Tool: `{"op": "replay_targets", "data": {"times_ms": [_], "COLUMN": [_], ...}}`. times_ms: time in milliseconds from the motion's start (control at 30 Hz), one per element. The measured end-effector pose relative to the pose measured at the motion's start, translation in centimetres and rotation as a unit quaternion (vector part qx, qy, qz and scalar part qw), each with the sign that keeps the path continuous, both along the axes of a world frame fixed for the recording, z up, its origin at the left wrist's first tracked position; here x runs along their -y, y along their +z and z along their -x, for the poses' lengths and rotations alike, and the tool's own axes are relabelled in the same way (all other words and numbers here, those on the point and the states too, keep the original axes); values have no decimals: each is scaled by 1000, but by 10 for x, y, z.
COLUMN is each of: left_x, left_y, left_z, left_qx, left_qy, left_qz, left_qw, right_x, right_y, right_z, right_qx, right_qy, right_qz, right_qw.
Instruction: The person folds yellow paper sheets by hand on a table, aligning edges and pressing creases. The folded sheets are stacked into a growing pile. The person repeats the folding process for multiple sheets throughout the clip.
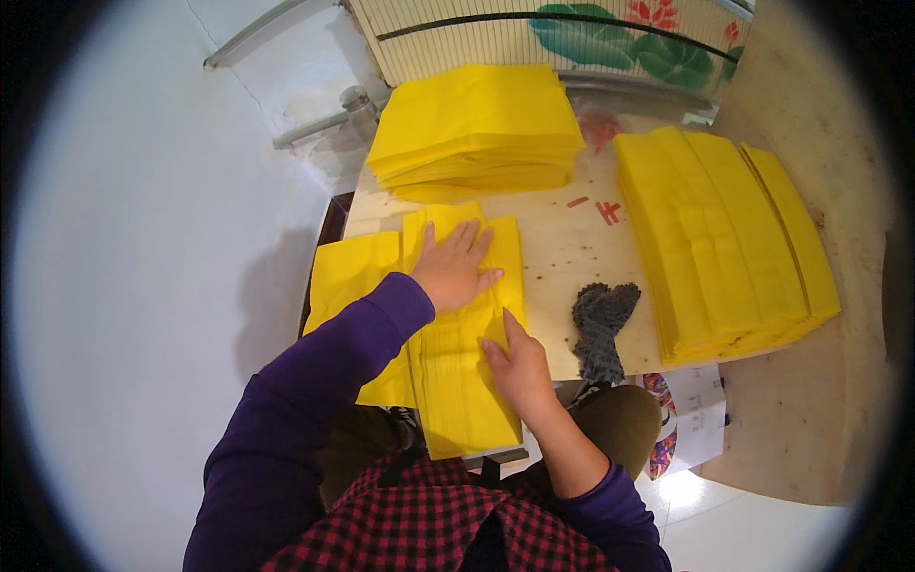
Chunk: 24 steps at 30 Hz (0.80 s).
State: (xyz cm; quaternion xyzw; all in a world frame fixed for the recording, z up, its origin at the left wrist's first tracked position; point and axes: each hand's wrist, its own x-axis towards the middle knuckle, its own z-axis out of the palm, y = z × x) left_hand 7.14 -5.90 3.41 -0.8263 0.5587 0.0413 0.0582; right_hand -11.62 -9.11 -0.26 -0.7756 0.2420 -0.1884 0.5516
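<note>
A pile of folded yellow sheets [462, 400], which look like soft nonwoven fabric, lies in front of me on the near left of the table. My left hand [451, 267] presses flat on its upper part, fingers spread. At the pile's right edge, my right hand [524, 377] has its thumb over the yellow fabric, with the index finger beside the edge. The other right fingers are hidden, and the fabric seems pinched there. Another yellow sheet [357, 276] spreads out to the left, partly beneath the pile.
A thick yellow stack [477, 110] stands at the back of the wooden table [562, 248]. Another long yellow stack [720, 238] sits on the right. Between it and my right hand lies a crumpled dark grey cloth [602, 329]. A white wall [143, 238] rises at left.
</note>
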Motion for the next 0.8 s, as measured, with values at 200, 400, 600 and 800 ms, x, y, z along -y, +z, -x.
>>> {"op": "replay_targets", "data": {"times_ms": [200,400,600,800], "left_x": [22,44,55,-11], "left_y": [-3,-9,-4,16], "left_z": [-25,-46,-67,-79], "left_qx": [-19,-11,31,-3], "left_qy": [35,76,131,124], "left_qz": [-5,-47,-22,237], "left_qw": [999,996,991,964], "right_x": [4,6,8,9], "right_y": [6,1,-1,-7], "right_z": [3,2,2,1], "right_qx": [-19,-12,-30,48], "right_qy": [9,11,18,14], "right_qz": [-24,-15,-30,-45], "right_qw": [999,1000,999,998]}}
